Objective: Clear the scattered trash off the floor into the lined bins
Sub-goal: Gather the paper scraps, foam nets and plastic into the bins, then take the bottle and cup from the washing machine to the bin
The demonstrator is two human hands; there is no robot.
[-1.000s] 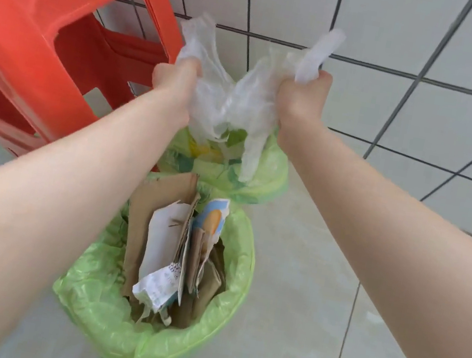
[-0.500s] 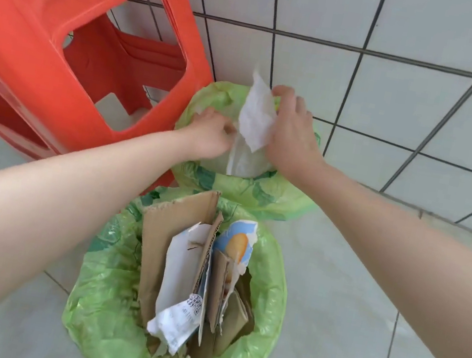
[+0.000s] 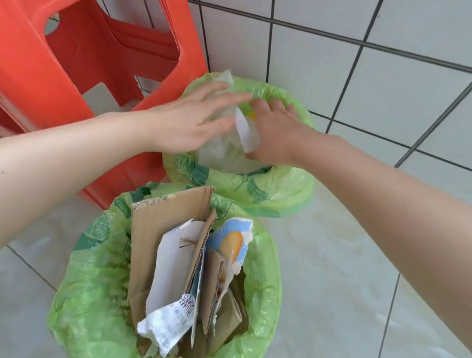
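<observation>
Two bins with green liners stand on the tiled floor. The far bin (image 3: 261, 189) sits against the wall and has a crumpled white plastic bag (image 3: 217, 150) in it. My left hand (image 3: 188, 120) lies flat over the bag with its fingers spread, slightly blurred. My right hand (image 3: 274, 132) is over the same bin, fingers curled down on the bag, and a white flap sticks out by its thumb. The near bin (image 3: 266, 304) is packed with cardboard pieces (image 3: 150, 245) and torn paper (image 3: 168, 321) standing on end.
A stack of red plastic stools (image 3: 34, 26) stands at the left, touching both bins. The white tiled wall (image 3: 401, 91) runs right behind the far bin. Pale floor tiles (image 3: 362, 311) extend to the right of the bins.
Both hands brought the white bag down from above into the far bin. My left hand has opened and flattened on it. The view has moved closer to the bins.
</observation>
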